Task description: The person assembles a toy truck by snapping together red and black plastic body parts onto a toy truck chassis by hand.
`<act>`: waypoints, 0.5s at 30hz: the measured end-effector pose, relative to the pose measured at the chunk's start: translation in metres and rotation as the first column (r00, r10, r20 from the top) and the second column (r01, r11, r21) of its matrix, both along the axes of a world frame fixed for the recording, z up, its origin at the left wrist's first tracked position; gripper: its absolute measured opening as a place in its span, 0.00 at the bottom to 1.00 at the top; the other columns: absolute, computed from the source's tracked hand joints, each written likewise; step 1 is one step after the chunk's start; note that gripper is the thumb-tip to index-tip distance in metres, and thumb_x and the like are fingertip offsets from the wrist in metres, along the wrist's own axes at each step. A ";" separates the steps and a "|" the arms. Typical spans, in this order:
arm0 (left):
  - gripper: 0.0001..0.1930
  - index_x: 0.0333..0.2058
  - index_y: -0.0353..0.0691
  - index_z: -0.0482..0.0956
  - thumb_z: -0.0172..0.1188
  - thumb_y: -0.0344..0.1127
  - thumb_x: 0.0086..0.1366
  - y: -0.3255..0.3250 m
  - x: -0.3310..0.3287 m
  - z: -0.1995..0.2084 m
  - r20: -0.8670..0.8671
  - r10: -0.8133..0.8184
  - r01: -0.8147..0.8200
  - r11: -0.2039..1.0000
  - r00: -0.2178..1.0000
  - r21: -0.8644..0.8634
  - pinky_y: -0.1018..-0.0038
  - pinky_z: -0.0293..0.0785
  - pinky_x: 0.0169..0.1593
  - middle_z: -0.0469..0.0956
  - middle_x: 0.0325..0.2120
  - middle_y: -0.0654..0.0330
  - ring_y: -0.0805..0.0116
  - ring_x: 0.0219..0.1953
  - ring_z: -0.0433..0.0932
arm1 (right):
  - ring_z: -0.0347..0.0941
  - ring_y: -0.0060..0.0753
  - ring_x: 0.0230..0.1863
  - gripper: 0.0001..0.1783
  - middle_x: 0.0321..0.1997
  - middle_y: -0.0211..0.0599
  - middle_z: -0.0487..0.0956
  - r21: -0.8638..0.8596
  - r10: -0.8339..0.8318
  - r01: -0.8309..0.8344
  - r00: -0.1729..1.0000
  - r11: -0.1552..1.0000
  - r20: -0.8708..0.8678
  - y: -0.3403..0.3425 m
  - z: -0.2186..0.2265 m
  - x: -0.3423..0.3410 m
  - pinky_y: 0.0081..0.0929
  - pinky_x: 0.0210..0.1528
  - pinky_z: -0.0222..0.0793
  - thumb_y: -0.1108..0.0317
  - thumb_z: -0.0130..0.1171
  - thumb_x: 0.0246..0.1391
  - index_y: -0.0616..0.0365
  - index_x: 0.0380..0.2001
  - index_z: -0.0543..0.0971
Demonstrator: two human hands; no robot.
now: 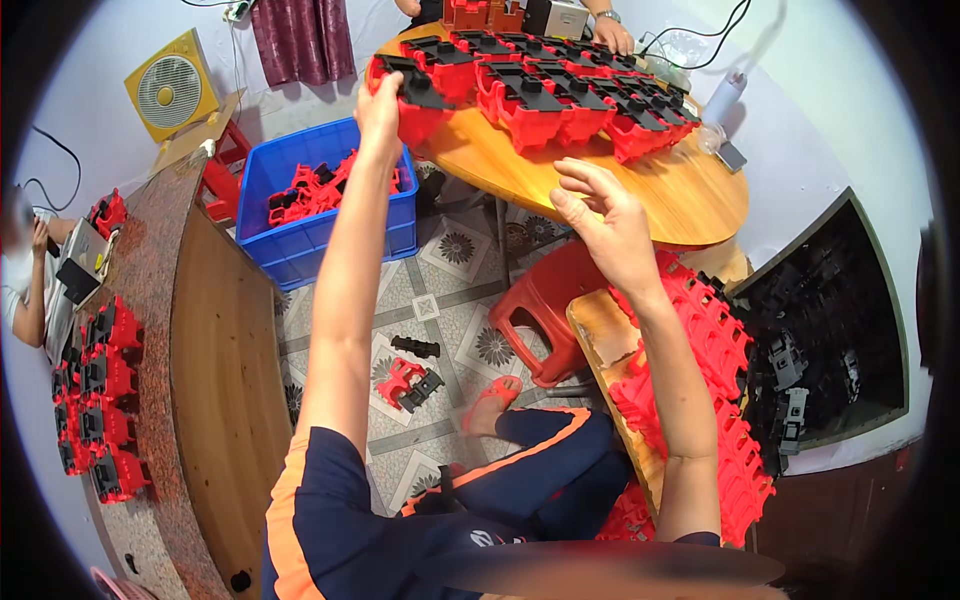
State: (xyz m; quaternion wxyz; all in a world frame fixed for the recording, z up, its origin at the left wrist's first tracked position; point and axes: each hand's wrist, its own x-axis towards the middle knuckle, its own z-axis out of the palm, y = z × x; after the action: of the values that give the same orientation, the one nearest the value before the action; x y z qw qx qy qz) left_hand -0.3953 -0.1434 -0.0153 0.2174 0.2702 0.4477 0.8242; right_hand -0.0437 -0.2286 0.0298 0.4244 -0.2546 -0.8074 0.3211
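My left hand [380, 112] reaches to the far left end of the round wooden table [690, 205]. Its fingers grip the side of a red plastic housing with a black top [420, 92]. Beside that piece, several more red-and-black housings [545, 95] stand in rows on the tabletop. My right hand [607, 222] hangs in the air by the table's near edge, fingers apart and slightly bent, holding nothing.
A blue crate [330, 250] of red parts stands on the floor at left. A red stool [545, 310] sits under the table; red housings [690, 370] crowd a bench at right. Loose parts [410, 385] lie on the tiles. Other people sit left and behind the table.
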 end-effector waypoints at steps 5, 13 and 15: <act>0.14 0.38 0.31 0.75 0.62 0.37 0.59 0.021 -0.037 0.023 0.244 -0.147 0.119 0.985 0.959 0.126 0.65 0.81 0.36 0.81 0.31 0.54 0.62 0.29 0.82 | 0.76 0.33 0.51 0.18 0.56 0.44 0.76 -0.065 -0.057 0.055 0.998 0.996 -0.015 -0.008 -0.007 0.028 0.28 0.50 0.73 0.68 0.62 0.58 0.65 0.49 0.78; 0.15 0.45 0.32 0.73 0.54 0.37 0.64 0.061 -0.034 0.021 0.343 -0.179 0.142 0.981 0.922 0.129 0.56 0.83 0.40 0.80 0.38 0.50 0.57 0.35 0.83 | 0.75 0.31 0.51 0.13 0.55 0.44 0.77 -0.061 -0.311 0.319 0.944 0.946 0.111 -0.077 -0.013 0.116 0.28 0.52 0.72 0.77 0.59 0.56 0.68 0.45 0.80; 0.15 0.46 0.32 0.72 0.53 0.36 0.65 0.080 -0.038 0.019 0.339 -0.200 0.173 0.979 0.919 0.108 0.52 0.83 0.40 0.79 0.39 0.51 0.57 0.36 0.83 | 0.75 0.33 0.52 0.13 0.55 0.45 0.76 -0.148 -0.423 0.436 0.899 0.888 0.114 -0.103 -0.012 0.137 0.28 0.53 0.73 0.78 0.57 0.56 0.68 0.45 0.80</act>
State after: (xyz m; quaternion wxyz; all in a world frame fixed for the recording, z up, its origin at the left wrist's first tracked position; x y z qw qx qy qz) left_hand -0.4331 -0.0636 0.0034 0.3604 0.1695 0.3427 0.8508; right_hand 0.0929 -0.3312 0.0176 0.4294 -0.4745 -0.7170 0.2764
